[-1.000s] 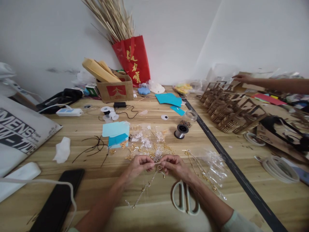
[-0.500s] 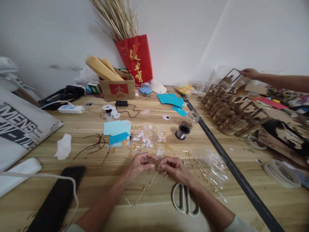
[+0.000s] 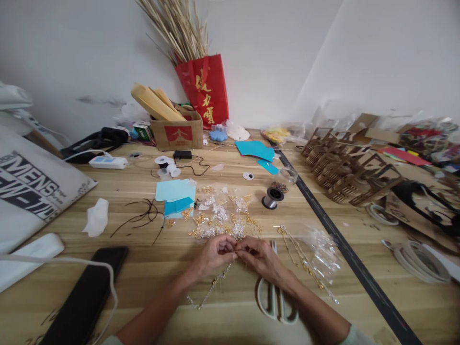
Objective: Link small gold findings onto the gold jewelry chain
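My left hand (image 3: 218, 251) and my right hand (image 3: 258, 255) meet fingertip to fingertip over the table, both closed in a pinch. Between them they grip one end of a thin beaded chain (image 3: 214, 282), which trails down to the left onto the wood. The pinched end itself is hidden by my fingers. Just beyond my hands lie small heaps of gold and silver beads (image 3: 220, 212), some on clear plastic. White-handled scissors (image 3: 275, 304) rest under my right forearm. To the right of that hand lie gold chains (image 3: 300, 254) beside clear plastic bags (image 3: 323, 251).
A wire spool (image 3: 272, 198) and a jar of beads (image 3: 286, 178) stand behind my right hand. Blue cards (image 3: 176, 191) and black cord (image 3: 145, 215) lie to the left, a phone (image 3: 86, 292) nearer me. Wooden baskets (image 3: 345, 167) fill the right side beyond a dark strip (image 3: 338, 230).
My hands have drawn together, and the left fingers have closed onto the chain's end beside the right. Another person's arm at the baskets has left the view, with the frame it held.
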`<state>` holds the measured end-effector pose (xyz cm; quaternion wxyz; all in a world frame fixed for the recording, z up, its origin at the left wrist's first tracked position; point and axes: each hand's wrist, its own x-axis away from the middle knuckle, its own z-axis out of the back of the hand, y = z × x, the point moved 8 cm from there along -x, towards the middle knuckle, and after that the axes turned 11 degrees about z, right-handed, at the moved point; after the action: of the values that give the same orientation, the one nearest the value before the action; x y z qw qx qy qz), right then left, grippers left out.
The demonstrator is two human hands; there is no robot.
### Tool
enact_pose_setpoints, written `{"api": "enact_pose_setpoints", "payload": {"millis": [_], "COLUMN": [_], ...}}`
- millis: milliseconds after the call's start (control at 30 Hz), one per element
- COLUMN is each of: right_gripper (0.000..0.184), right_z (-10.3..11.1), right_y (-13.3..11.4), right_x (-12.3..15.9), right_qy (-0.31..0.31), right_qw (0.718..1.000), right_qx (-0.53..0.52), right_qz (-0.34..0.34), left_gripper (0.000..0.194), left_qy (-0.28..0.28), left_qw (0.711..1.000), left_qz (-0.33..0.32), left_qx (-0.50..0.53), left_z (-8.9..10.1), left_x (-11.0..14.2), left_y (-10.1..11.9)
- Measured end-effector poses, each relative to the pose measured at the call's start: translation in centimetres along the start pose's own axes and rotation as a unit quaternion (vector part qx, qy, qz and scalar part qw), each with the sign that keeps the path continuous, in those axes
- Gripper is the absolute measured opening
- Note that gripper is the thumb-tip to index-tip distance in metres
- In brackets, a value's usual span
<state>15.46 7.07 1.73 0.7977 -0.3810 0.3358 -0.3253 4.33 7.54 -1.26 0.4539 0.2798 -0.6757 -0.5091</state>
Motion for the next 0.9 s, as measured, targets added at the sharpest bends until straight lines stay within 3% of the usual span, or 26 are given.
{"api": "enact_pose_setpoints", "payload": {"millis": [267, 500, 900], "right_gripper": [0.014, 0.011, 0.011], "right_z": [-0.2, -0.4, -0.2], "right_y": [0.4, -0.2, 0.3], "right_x": [0.2, 0.0, 0.1], "right_qy": [-0.018, -0.014, -0.017], "right_qw": [0.999, 0.998, 0.997], "right_qx": [0.046, 0.063, 0.070], "right_qz": [0.009, 0.027, 0.009], "left_gripper": [0.006, 0.010, 0.015], "left_qy": [0.066, 0.107, 0.083], "left_qw": [0.989, 0.966, 0.979], "left_qz": [-0.038, -0.038, -0.040], "left_qx": [-0.125, -0.233, -0.181], "left_z": [0.3, 0.2, 0.5], "left_x": [0.0, 0.6, 0.3], "left_y": [-0.1, 0.9, 0.6]}}
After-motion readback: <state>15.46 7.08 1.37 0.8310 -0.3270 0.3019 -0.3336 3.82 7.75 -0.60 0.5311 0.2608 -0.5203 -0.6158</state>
